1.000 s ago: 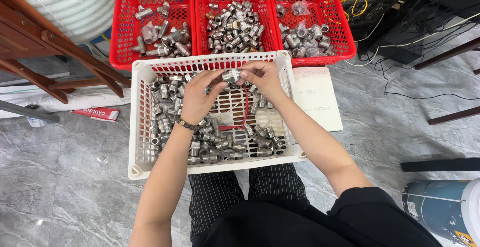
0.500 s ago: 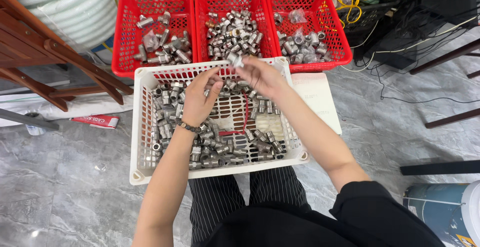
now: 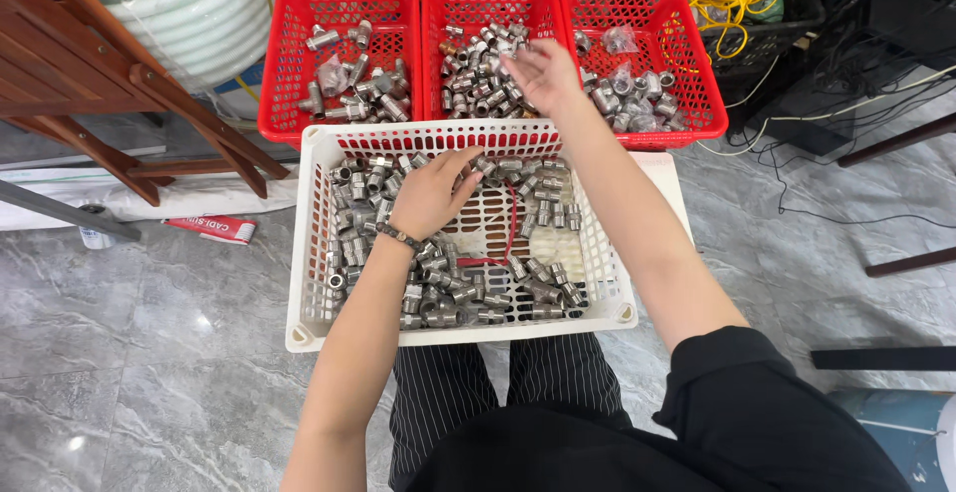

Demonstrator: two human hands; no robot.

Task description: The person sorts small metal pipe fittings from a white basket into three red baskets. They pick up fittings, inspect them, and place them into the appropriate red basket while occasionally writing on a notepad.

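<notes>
Sorting metal pipe fittings (image 3: 468,283) between baskets

Right hand (image 3: 538,72) hovered spread over middle red basket (image 3: 432,14); left hand (image 3: 433,193) curled in white basket (image 3: 309,253), grip unclear; fittings might spill.

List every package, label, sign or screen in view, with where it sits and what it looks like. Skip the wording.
Red and white flat packet: on the grey marble floor, left of the white basket, long and narrow, lying tilted.
Clear plastic bags: in the right red basket, small, crumpled, among metal fittings.
White sheet: under the white basket's right edge, flat; any print cannot be made out.
No screens or signs show.
</notes>
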